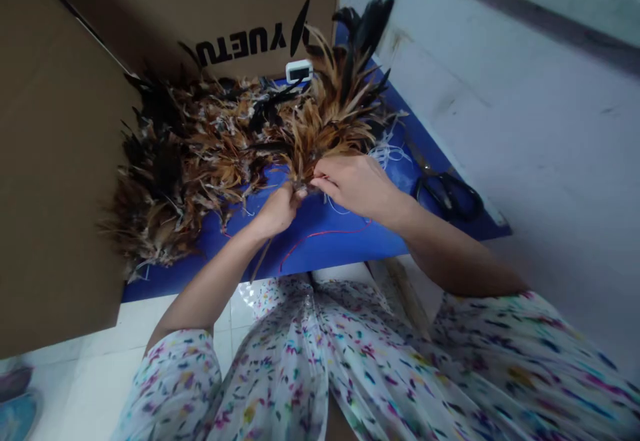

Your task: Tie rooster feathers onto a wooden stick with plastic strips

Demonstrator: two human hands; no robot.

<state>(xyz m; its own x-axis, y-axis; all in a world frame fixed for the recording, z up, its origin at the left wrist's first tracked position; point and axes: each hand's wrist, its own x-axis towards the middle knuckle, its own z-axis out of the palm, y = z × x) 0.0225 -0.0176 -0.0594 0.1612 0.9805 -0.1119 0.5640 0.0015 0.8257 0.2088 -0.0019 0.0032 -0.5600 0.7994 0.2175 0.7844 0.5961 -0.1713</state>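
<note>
A large bunch of brown and black feathers (325,118) fans out upward from between my two hands. My left hand (279,209) is closed on its base, thumb and fingers pinched together. Right beside it, my right hand (350,178) is also closed, fingertips pressed at the base of the bunch; what exactly they pinch is too small to make out. A red string (320,233) runs across the blue table (350,248) below my hands. White string (387,154) lies in a loose tangle just past my right hand.
A broad heap of brown and black feathers (215,128) covers the table's left and back. Black-handled scissors (445,194) lie to the right by the wall (525,128). A small white device (299,70) sits before a cardboard box (165,14); more cardboard (55,161) stands left.
</note>
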